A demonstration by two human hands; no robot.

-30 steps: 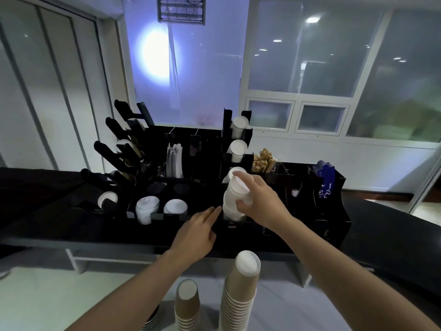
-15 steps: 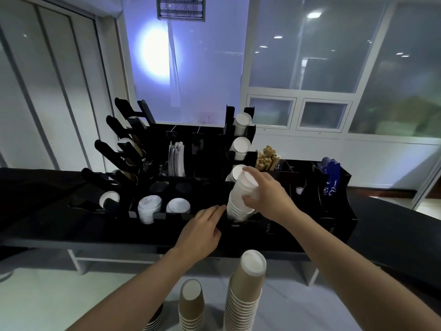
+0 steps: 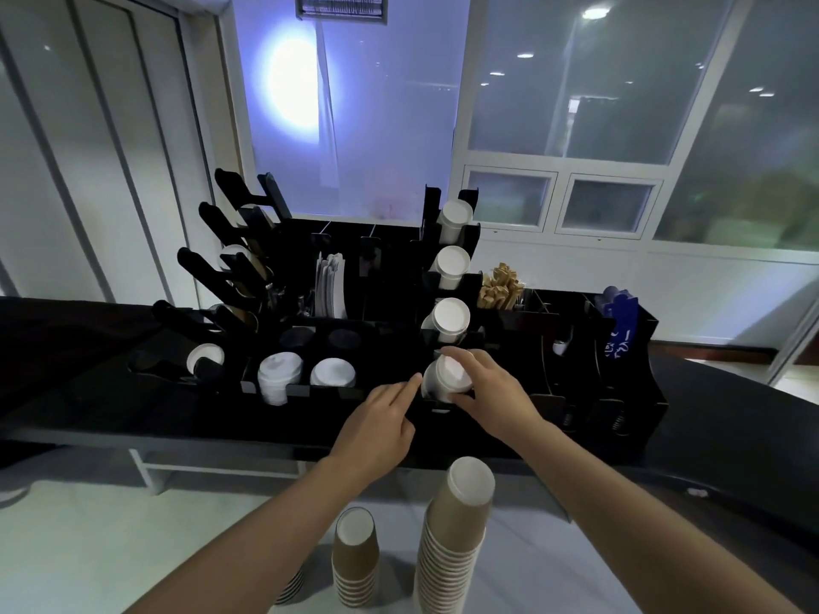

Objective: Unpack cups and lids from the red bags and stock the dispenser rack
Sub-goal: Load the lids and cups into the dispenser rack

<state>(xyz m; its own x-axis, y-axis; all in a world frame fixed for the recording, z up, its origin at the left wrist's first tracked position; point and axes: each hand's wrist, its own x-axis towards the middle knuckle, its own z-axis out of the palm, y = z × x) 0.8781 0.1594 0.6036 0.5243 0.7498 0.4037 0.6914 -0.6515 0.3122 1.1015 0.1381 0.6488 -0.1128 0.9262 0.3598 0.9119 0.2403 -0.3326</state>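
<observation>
A black dispenser rack point(image 3: 381, 394) stands on a dark counter. My right hand point(image 3: 492, 392) grips a stack of white cups point(image 3: 443, 378) sunk into the lowest slot of the rack's middle column, only its top showing. Above it three more slots hold white cups point(image 3: 451, 320). My left hand point(image 3: 381, 425) rests on the rack's front edge just left of that slot, fingers extended, holding nothing. White lids point(image 3: 279, 374) fill slots at the rack's left front. No red bags are visible.
Two upside-down stacks of brown paper cups point(image 3: 456, 538) stand close in front of me, the shorter brown stack point(image 3: 356, 556) to the left. Angled black tube holders point(image 3: 221, 277) sit at rack left. Wooden stirrers point(image 3: 501, 288) and blue packets point(image 3: 620, 321) are to the right.
My right hand has pushed the white cup stack down into the lowest slot; it stood much taller a second ago. My left hand stayed at the rack's front edge.
</observation>
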